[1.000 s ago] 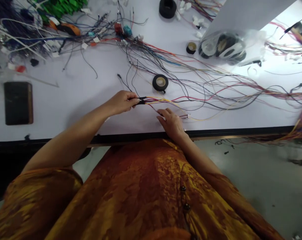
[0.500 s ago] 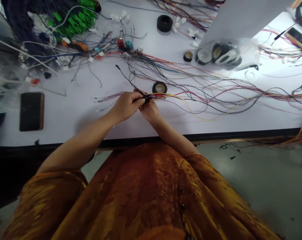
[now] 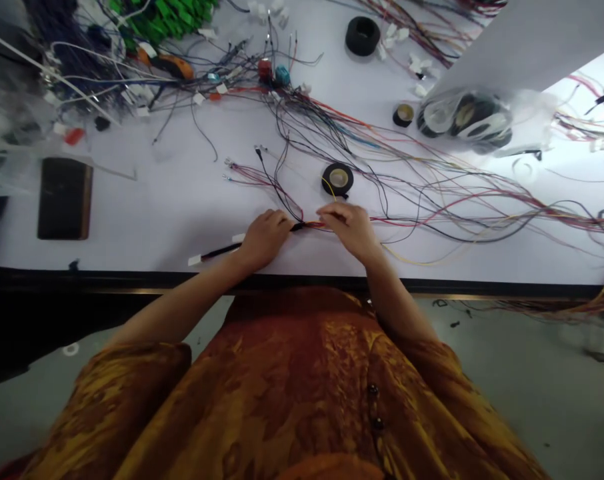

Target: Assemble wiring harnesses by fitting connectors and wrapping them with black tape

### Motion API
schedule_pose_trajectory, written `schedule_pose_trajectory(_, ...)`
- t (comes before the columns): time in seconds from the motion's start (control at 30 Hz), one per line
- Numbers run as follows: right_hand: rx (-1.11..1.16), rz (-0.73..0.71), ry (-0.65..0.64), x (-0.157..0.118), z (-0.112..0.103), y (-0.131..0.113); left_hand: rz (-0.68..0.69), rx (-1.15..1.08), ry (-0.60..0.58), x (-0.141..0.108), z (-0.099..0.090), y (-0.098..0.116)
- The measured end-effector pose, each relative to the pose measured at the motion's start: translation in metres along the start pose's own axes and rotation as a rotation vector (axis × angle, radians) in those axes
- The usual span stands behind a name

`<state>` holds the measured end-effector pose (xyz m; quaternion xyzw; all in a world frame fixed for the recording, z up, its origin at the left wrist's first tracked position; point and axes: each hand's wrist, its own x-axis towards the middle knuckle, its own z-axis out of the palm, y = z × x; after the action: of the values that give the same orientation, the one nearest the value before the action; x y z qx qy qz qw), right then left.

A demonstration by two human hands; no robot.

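Branching wire bundle (image 3: 313, 225), red and black strands (image 3: 290, 200), dark wrapped joint (image 3: 298, 227)

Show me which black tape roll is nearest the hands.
The roll lying just beyond the right hand, crossed by a yellow wire; the others sit farther back.

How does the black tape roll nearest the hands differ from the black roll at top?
The near black roll has a tan centre; the top black roll looks dark inside. The near roll looks flatter than the top roll. A yellow wire crosses the near roll, not the top. Both are round.
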<state>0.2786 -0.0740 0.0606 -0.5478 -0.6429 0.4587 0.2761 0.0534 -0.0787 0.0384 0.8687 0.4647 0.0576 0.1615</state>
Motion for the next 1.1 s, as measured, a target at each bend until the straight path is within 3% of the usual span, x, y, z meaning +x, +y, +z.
schedule_pose_trajectory(0.07,-0.288,-0.051,0.075,0.026,0.009,-0.003,-0.007,0.089,0.012,-0.003,0.001,0.003)
schedule_pose_trajectory(0.17,-0.598,-0.078,-0.028,0.054,0.029,-0.005,0.001,0.162,0.011,-0.006,0.003,0.001)
schedule_pose_trajectory(0.23,-0.69,-0.143,-0.089,0.058,0.036,-0.005,0.023,0.149,0.018,-0.008,0.005,-0.004)
schedule_pose_trajectory(0.4,-0.753,-0.225,-0.169,0.041,0.027,0.004,0.053,0.018,0.118,-0.009,0.017,-0.021)
schedule_pose_trajectory(0.53,-0.625,-0.182,-0.088,0.032,0.024,0.008,0.055,-0.022,0.194,-0.007,0.025,-0.023)
schedule_pose_trajectory(0.67,-0.474,-0.086,-0.023,0.031,0.035,0.0,-0.009,-0.052,0.2,-0.009,0.024,-0.019)
schedule_pose_trajectory(0.8,-0.493,-0.012,-0.013,0.027,0.046,-0.009,-0.087,-0.343,0.245,-0.007,0.018,-0.018)
schedule_pose_trajectory(0.97,-0.379,-0.081,0.091,0.015,0.052,-0.004,-0.397,-1.074,0.344,0.016,0.01,-0.014)
schedule_pose_trajectory(1.1,-0.366,0.02,0.181,0.014,0.057,0.003,-0.501,-1.275,0.433,0.033,0.002,-0.008)
